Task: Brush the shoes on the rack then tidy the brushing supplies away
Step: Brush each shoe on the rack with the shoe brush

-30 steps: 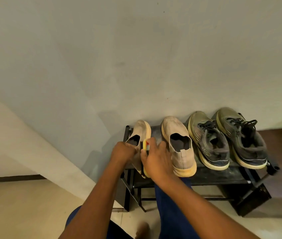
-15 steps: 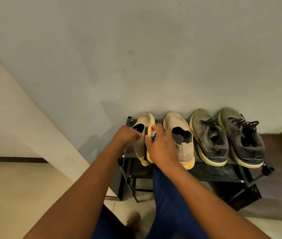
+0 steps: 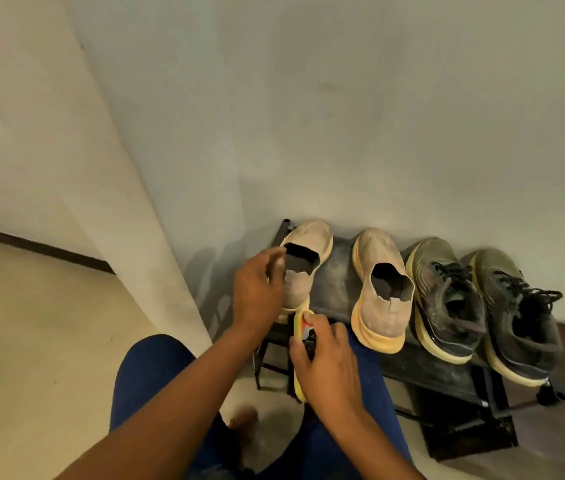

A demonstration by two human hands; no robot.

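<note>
left shoe now sitting back on the rack, left hand letting go, fingers loose, right hand gripping the brush nearer

A plain pale wall fills the upper view, meeting a cream pillar on the left. Below lies a beige tiled floor edged by dark skirting.

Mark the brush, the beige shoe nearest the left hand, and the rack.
brush (image 3: 299,322): head view, on its yellow edge above the right hand.
leftmost beige shoe (image 3: 312,235): head view, on the toe upper.
rack (image 3: 338,282): head view, on the bare shelf between the beige shoes.
</note>
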